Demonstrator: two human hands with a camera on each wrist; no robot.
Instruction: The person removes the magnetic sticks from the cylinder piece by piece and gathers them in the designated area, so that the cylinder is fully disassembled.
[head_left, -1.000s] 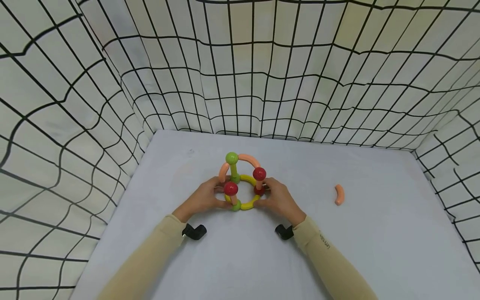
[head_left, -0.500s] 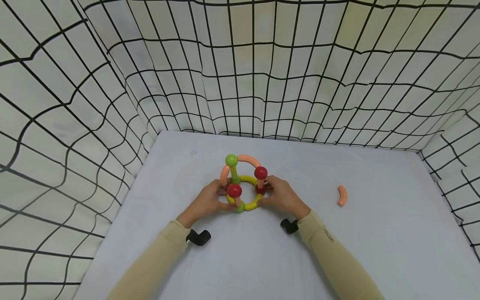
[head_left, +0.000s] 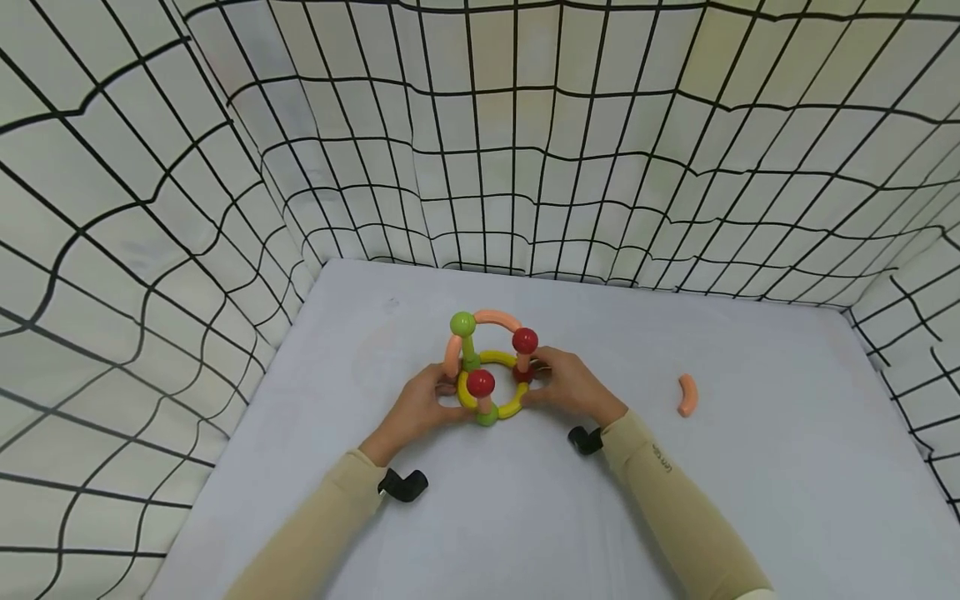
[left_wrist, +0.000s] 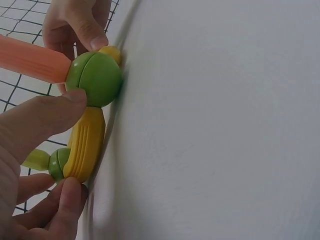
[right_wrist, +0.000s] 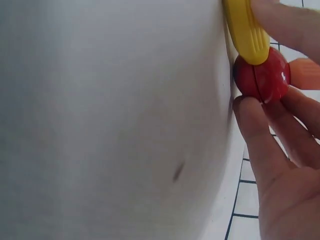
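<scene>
A toy frame of balls and rods stands on the table between both hands. Its base is a ring of curved yellow rods joined by green and red balls. Upright rods carry a green ball at the back, a red ball in front and another red ball at right. Curved orange rods join on at the top. My left hand grips the left of the base, thumb on a lower green ball. My right hand holds the right side, fingers at a lower red ball.
A loose curved orange rod lies on the white table to the right. Black-lined netting with white behind it rises along the back and both sides. A black wrist mount sticks out at the left cuff.
The toy frame has turned a little counterclockwise seen from above: its front red ball has gone right, its right one back. Both hands stay on it. The whole head view has shifted slightly.
</scene>
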